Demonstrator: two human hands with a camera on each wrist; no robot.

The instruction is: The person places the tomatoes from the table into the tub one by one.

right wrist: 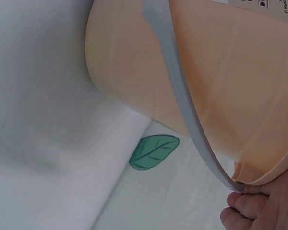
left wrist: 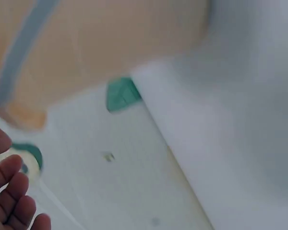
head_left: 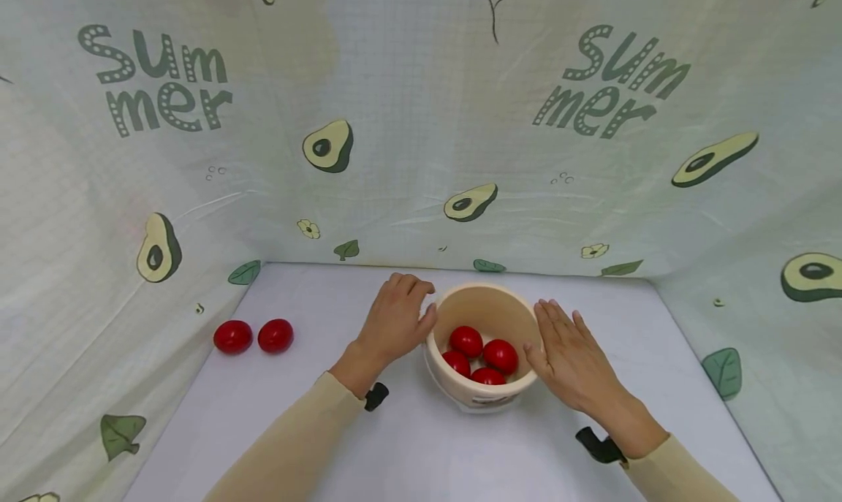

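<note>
A peach plastic bucket (head_left: 483, 396) with a grey handle (right wrist: 180, 91) stands upright on the table. Several glossy red egg-shaped things (head_left: 501, 356) lie inside it. At the bucket's left rim is my left hand (head_left: 399, 318), fingers loosely bent and thumb apart; the left wrist view shows nothing between those fingers (left wrist: 12, 196). My right hand (head_left: 572, 356) is on the other side, fingers straight and palm turned toward the bucket. In the right wrist view its fingers (right wrist: 252, 206) are right at the rim, beside the handle's end.
Two more red egg-shaped things, a left one (head_left: 233, 337) and a right one (head_left: 275, 336), lie side by side near the table's left edge. Cloth (head_left: 408, 122) printed with avocados surrounds the white table (head_left: 342, 443) at the back and sides.
</note>
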